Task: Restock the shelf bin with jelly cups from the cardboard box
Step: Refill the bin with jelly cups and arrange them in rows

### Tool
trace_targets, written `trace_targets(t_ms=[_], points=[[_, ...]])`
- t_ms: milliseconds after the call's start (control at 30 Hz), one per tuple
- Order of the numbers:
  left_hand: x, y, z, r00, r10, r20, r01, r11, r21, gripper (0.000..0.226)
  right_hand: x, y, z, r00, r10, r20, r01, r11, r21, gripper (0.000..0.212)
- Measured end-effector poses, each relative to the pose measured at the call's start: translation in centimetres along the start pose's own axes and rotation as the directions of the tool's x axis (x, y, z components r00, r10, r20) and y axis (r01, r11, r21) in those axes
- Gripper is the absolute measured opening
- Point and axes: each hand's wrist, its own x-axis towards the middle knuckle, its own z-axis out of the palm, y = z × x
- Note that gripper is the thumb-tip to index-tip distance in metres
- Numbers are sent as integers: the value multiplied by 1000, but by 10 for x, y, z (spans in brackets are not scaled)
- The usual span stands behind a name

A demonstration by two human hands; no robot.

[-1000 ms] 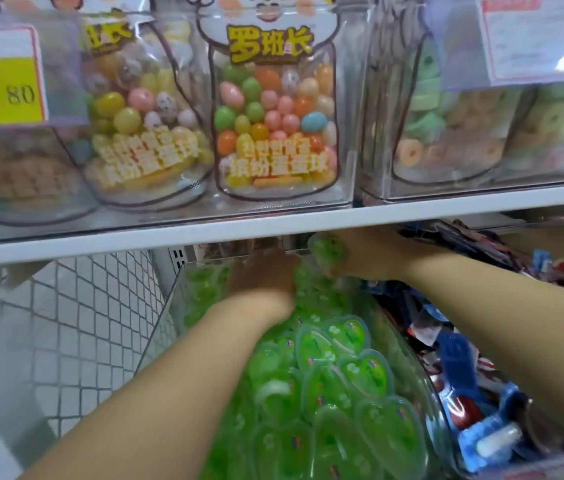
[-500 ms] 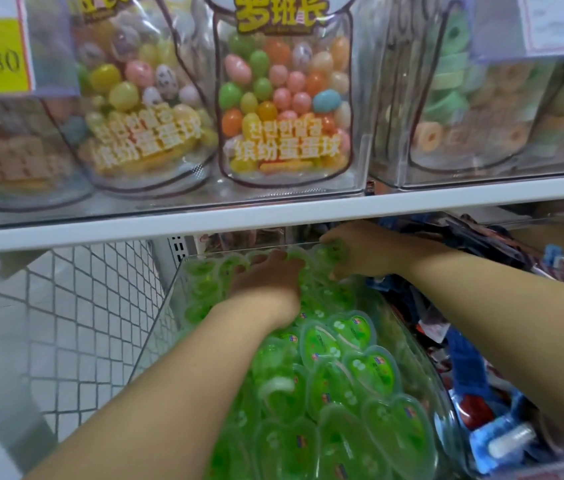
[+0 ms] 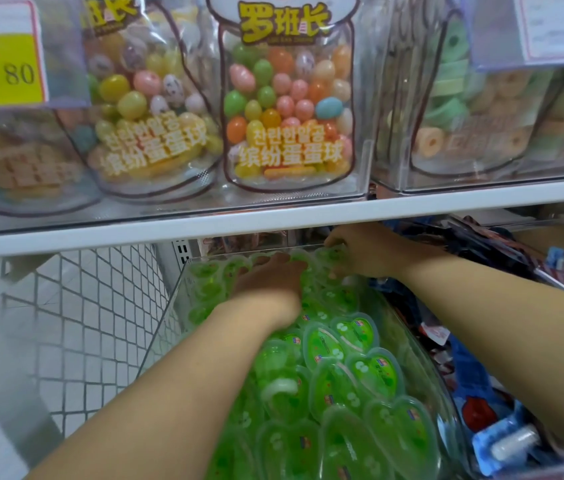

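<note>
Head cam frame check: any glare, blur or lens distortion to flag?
Head view: glare blows out the label holder top right; lower left corner is hazy, price tag soft; shelf edge runs tilted, barely bowed; jelly cups mid-frame read sharp; left hand and right hand sit in shade under the shelf.

A clear plastic shelf bin [image 3: 166,327] under a white shelf board [image 3: 273,216] is heaped with green heart-shaped jelly cups [image 3: 370,372]. The left grip [image 3: 270,278] lies palm down on the cups near the back. The right grip [image 3: 363,251] sits at the back right corner, fingers curled among cups; whether it holds one is unclear.
</note>
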Motion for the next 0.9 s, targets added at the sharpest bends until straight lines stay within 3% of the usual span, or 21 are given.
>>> trace_targets(t_ms=[100,233,533,633,900], points=[[-1,0,0,1000,0,4,0,1000,-1,54,3,-1,0,1000,6,24,-9,994,111,40],[-2,-1,2,1000,-4,10,4,1000,-9,58,6,-2,2,1000,-22,17,22,999,38,24],[-1,-3,2,1000,8,10,-8,1000,-5,59,6,-3,5,997,-72,-4,72,997,-35,24],[-2,-3,-2,1000,14,20,-13,1000,-14,57,-2,-6,2,997,-72,-11,72,997,13,24],[-49,-12,-27,995,10,-102,-29,982,-186,43,-64,-53,-14,996,-86,-26,84,995,-58,31]])
